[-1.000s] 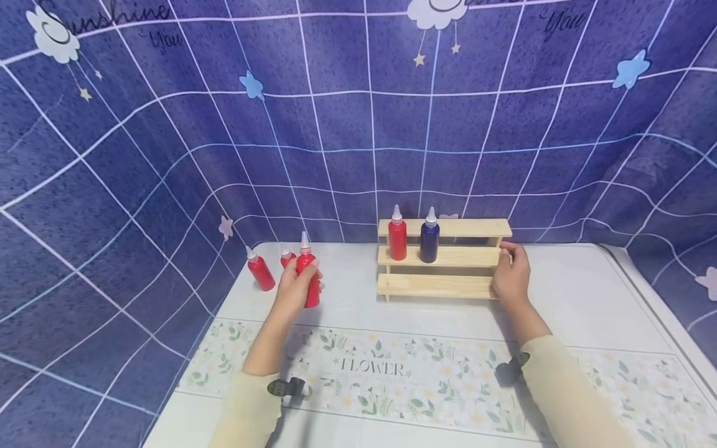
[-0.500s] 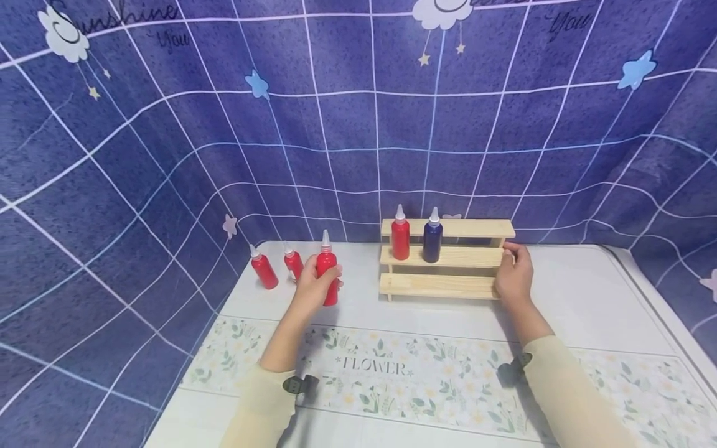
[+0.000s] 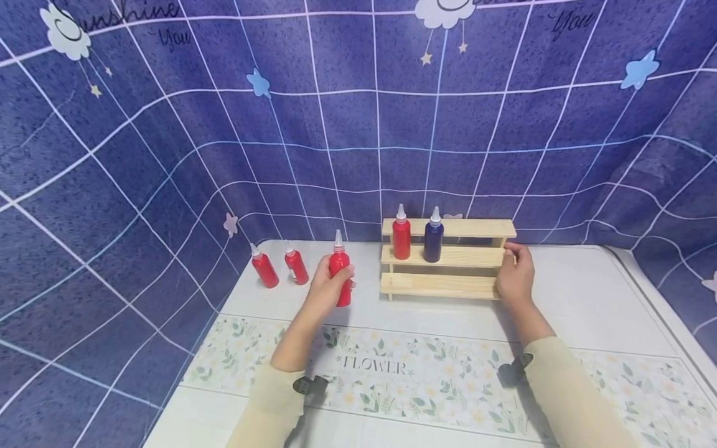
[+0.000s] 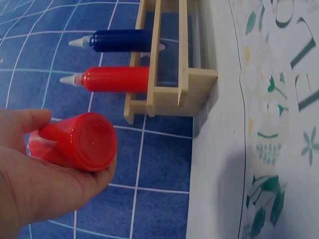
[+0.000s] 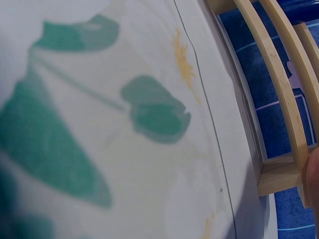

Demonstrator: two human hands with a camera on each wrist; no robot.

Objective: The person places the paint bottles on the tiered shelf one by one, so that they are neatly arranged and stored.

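Observation:
My left hand (image 3: 323, 287) grips a red squeeze bottle (image 3: 343, 295) with a pale pointed nozzle, held nozzle up to the left of a three-tier wooden rack (image 3: 442, 284). The left wrist view shows this bottle's round base (image 4: 94, 142) with the palm and fingers around its side. On the rack's middle tier stand another red bottle (image 3: 401, 241) and a dark blue bottle (image 3: 433, 242), side by side. At the rack's right end, my right hand (image 3: 516, 281) holds the side frame; only a sliver of the hand (image 5: 313, 184) enters the right wrist view.
Two more red bottles, one at the far left (image 3: 266, 272) and one beside it (image 3: 297, 269), stand on the white table (image 3: 582, 298). A floral strip lettered FLOWER (image 3: 374, 366) runs across the tabletop. Behind it hangs a blue grid-patterned cloth (image 3: 347, 124).
My left hand has carried its red bottle rightward, toward the rack, uncovering the red bottle behind it. The right hand stays at the rack's end.

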